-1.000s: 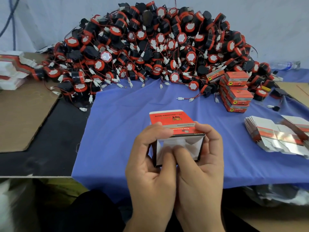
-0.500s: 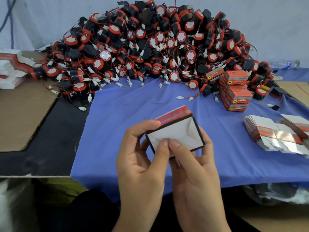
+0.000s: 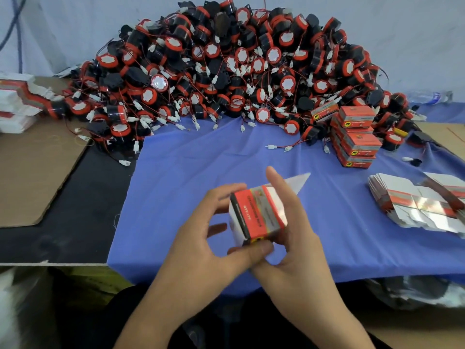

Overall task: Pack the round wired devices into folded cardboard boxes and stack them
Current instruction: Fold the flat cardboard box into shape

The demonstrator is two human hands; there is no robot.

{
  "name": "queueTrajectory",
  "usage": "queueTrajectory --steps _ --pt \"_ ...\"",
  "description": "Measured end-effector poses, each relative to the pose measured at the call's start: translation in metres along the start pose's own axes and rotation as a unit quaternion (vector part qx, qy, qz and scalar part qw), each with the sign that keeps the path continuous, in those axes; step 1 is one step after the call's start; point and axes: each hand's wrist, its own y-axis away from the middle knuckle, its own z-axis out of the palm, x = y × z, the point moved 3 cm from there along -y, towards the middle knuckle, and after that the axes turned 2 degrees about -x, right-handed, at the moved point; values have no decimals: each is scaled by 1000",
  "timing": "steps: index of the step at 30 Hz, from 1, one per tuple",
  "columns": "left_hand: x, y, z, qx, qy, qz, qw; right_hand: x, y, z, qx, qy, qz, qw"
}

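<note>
The left hand (image 3: 208, 238) grips a red-and-white folded cardboard box (image 3: 256, 215), forefinger curled over its far top edge and thumb pinching the near lower corner. The right hand (image 3: 294, 238) holds the same box from the right, palm against its side and forefinger straight up along the far face (its other fingers are hidden behind the card). The box is held clear of the tabletop (image 3: 75, 210), over the near middle of the blue cloth (image 3: 201, 159). One white flap (image 3: 299, 181) stands open at the far right end, probably so that a device can go in there; the two-handed hold would keep the thin walls square.

White lettering runs along the box's red band, but it is too blurred to read.

The heap of round black-and-red wired devices (image 3: 226, 71) lies at the far edge, within reach ahead. The stack of closed red boxes (image 3: 357, 139) stands to the far right, just beside the heap, each with a small dark emblem on a yellow strip; its writing is too small to make out. Flat white-and-red box blanks (image 3: 415, 205) fan out at the right, handy for the right hand, and more flat blanks (image 3: 17, 102) lie far left by a brown cardboard sheet (image 3: 32, 172).
</note>
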Motion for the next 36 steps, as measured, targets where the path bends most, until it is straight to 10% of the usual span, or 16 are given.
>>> queueTrajectory --steps 8,16,36 --pt "-25 -4 -9 -30 40 -45 998 -5 6 0 -109 32 2 994" --pt "-30 -12 -2 17 -248 -49 967 -8 7 33 -213 250 -58 943" --pt "-70 -21 1 23 101 -198 975 32 -15 25 -191 424 -58 884"
